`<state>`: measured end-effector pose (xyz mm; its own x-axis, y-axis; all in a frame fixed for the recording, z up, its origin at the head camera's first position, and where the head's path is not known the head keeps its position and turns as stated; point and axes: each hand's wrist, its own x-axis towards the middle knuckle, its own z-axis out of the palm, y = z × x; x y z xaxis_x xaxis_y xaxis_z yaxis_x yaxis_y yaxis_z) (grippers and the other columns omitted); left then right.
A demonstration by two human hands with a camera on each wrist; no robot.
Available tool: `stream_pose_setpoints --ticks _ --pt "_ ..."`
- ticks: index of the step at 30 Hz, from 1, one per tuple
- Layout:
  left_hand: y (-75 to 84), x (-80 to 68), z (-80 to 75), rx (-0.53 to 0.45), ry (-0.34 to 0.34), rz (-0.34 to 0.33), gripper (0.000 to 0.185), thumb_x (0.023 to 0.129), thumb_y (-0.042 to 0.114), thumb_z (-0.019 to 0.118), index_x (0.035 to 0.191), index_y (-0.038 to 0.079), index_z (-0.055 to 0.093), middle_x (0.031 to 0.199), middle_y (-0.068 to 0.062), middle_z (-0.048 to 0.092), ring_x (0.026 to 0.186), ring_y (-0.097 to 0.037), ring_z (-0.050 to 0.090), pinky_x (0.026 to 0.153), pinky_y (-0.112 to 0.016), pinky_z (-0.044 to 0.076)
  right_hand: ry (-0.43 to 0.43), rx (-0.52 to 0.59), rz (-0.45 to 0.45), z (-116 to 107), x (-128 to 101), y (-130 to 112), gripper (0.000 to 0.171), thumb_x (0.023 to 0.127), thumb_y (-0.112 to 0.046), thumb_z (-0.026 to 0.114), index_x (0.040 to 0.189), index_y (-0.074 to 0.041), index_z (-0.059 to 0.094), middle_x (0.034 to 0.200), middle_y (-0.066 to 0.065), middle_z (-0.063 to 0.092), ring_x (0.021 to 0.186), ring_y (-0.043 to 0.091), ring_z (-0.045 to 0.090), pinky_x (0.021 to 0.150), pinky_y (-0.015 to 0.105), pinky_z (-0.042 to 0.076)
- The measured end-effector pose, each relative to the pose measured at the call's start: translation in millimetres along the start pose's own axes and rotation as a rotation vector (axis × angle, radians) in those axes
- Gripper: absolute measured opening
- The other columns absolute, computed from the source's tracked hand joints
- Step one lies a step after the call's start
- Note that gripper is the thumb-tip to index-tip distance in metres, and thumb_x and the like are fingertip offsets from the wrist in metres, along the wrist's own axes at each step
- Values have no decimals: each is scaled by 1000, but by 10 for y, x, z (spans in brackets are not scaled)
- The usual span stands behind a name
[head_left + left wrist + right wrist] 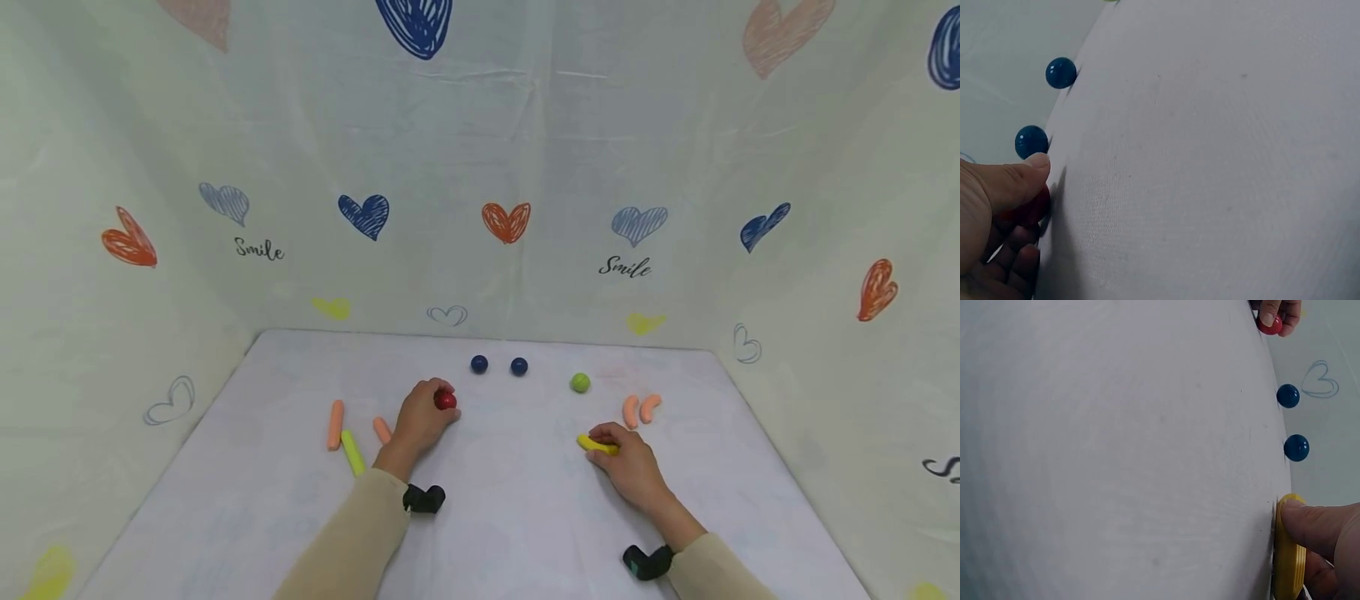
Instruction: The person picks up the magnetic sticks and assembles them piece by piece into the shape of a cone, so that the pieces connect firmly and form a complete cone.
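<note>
**Two small pieces in hand: a round ball and a curved yellow stick**

The left hand (422, 421) has its grip curled over a small red ball (446, 401), thumb and fingers pinching it against the tabletop (510, 508) left of centre. The right hand (628, 462) has its grip closed on a yellow curved piece (597, 444), fingertips on top of it, right of centre.

Both pieces look light and probably smooth. The ball is likely to roll or squirt out of a loose pinch, so opposing pads across its middle seem safest. The yellow piece looks long and thin; holding it near mid-length should keep it from pivoting. Whether either is hard plastic or soft cannot be told.

From the left wrist view the red ball is only a dark sliver under the thumb (1019, 181); the fingers hide most of it. In the right wrist view the yellow piece is cut off at the lower edge. Beyond lie two blue balls (479, 364), a green ball (580, 382), and orange sticks (335, 424) with a yellow-green stick (352, 452) at the left; one orange stick is partly behind the left wrist.
</note>
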<state>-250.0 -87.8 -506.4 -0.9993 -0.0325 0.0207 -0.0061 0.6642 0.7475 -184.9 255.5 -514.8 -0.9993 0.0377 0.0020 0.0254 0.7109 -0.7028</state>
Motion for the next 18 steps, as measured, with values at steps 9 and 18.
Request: stream_pose_setpoints --ticks 9,18 --pt "83 -157 88 -21 -107 22 38 92 16 82 129 15 71 119 -6 72 109 -24 63 98 -45 57 -18 -49 -47 -2 -5 -23 27 91 -6 80 117 -4 74 114 9 75 108 27 67 102 51 52" --pt "121 -305 144 -35 -162 109 36 93 12 80 129 13 71 128 -8 69 116 -25 65 102 -46 57 -32 -37 -178 25 17 -41 22 90 -5 80 109 -15 79 118 4 74 115 27 56 100 47 44"
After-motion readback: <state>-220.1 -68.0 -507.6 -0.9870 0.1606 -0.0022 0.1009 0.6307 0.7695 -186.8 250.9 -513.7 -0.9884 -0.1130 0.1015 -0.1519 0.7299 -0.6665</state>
